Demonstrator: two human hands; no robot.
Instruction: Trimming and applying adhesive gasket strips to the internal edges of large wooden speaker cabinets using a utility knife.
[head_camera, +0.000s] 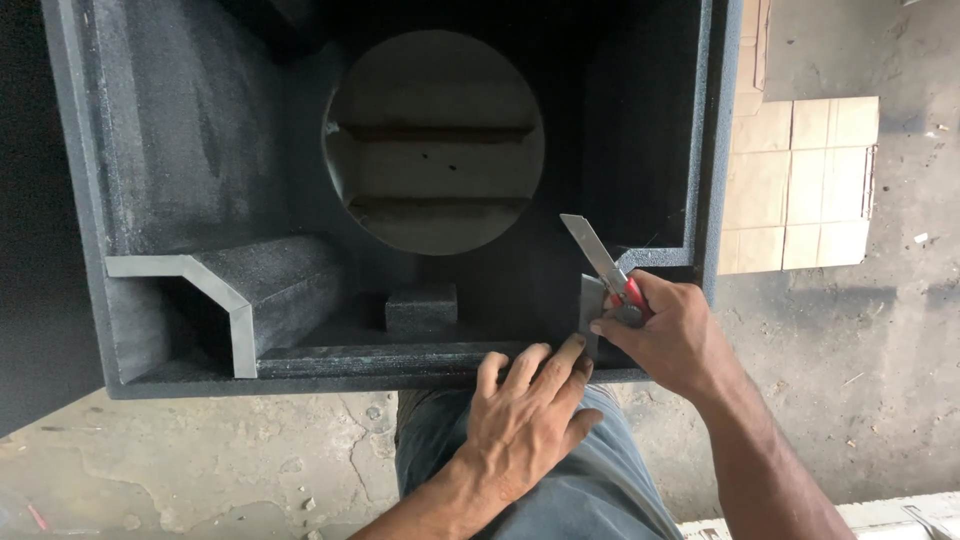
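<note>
The right hand (672, 335) is curled tight around a red-handled utility knife (610, 272), fingers folded over the grip and the forefinger laid along it; the blade is out and slants up and to the left, clear of the hand, with its base beside a small grey strip (589, 303) that stands at the box's near right corner. The left hand (525, 420) lies flat and loosely spread, palm down — its fingertips (572, 350) rest on the front edge of the box, the forefinger reaching up to touch the foot of that grey strip, just beside the right hand's knuckles.

Both hands work at the rim of a large speaker box (170, 150) covered in dark, grainy carpet. Inside it a round cut-out (435, 140) shows pale wood, a small carpeted block (421, 307) sits near the front wall, and an angled grey-edged panel (225, 290) lies to the left. Below is a concrete floor (200, 470) — flattened cardboard (800, 180) lies to the right.
</note>
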